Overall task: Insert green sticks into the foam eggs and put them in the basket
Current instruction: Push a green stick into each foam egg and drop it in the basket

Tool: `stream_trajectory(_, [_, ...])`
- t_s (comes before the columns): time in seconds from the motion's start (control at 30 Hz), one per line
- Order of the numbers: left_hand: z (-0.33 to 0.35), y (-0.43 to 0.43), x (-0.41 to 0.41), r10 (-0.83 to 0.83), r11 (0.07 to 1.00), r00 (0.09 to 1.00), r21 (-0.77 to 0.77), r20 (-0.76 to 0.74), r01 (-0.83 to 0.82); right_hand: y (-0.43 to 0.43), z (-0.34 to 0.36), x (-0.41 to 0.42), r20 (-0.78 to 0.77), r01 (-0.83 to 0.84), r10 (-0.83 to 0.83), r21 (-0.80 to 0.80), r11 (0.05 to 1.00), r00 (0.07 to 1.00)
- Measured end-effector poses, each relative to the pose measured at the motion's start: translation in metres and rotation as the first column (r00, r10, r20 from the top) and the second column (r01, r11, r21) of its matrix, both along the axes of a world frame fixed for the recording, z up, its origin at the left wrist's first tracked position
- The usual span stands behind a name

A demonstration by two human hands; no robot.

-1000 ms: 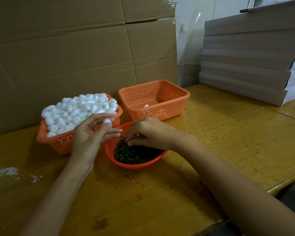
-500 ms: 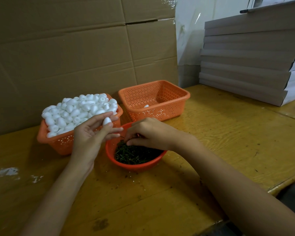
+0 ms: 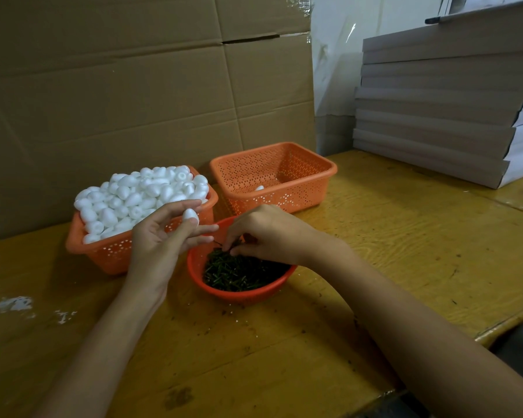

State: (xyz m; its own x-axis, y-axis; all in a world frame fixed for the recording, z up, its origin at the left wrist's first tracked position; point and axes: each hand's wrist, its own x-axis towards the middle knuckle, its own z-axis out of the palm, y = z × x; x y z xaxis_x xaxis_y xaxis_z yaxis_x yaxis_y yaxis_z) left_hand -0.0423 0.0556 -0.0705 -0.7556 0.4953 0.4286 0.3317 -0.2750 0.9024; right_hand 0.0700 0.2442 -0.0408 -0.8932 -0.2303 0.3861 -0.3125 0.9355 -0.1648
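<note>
Yellowed plywood makes up the table (image 3: pixel 375 236), its grain wavy and its surface scuffed, with brown corrugated cardboard (image 3: pixel 118 101) standing behind and a stack of flat grey boxes (image 3: pixel 435 116) off to the right.

The left hand (image 3: pixel 160 236) pinches one foam egg (image 3: pixel 191 214) between thumb tip and forefinger, the other fingers loosely spread. The egg is smooth, matte white and ovoid. Its long axis stands roughly upright, with the rounded upper end showing above the thumb. I cannot tell which end is the narrow one.

Just behind that grip sits a perforated orange plastic basket (image 3: pixel 109 254), heaped with more white eggs (image 3: pixel 139 194).

Just right of the grip, the right hand (image 3: pixel 266 233) curls knuckles-up over a round red bowl (image 3: pixel 254 294). Its fingertips are pressed together on the green sticks (image 3: pixel 239 273), thin dark slivers lying every which way, and one sliver juts from the pinch toward the left hand.

Beyond the right hand stands a second orange basket (image 3: pixel 314 182), rectangular with rounded corners, where a single egg (image 3: pixel 259 187) lies on the bottom.

White crumbs (image 3: pixel 12 304) fleck the wood well left of both hands.
</note>
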Motion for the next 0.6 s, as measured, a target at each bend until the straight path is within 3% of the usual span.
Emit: stream_trajectory(0.6, [0.006,-0.0031,0.0066,0.025,1.0,0.999,0.004,-0.023,-0.024,-0.0017,0.0012,0.0017,-0.111,0.055,-0.057,-0.022,0.998,0.992])
